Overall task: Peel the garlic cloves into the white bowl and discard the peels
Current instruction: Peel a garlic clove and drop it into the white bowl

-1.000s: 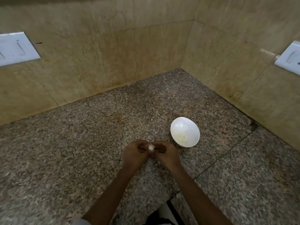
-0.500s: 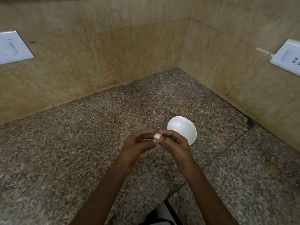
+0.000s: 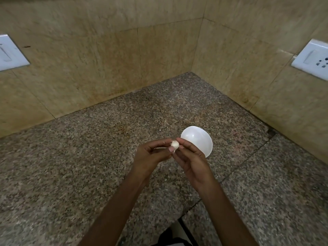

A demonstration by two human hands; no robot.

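Head view: left hand point(image 3: 150, 157) and right hand point(image 3: 190, 158) pinch one garlic clove point(image 3: 174, 144) between fingertips above the granite counter point(image 3: 88, 157); white bowl point(image 3: 198, 139) at two o'clock, its contents seemingly hidden.

Speckled granite desk point(image 3: 88, 157) filling the lower frame, meeting beige tiled walls point(image 3: 106, 59) in a corner at upper centre. White switch plate point(image 3: 8, 52) far left, white socket point(image 3: 312, 59) far right.

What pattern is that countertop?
Speckled granite countertop, brown, grey and black flecks; the head view shows it.
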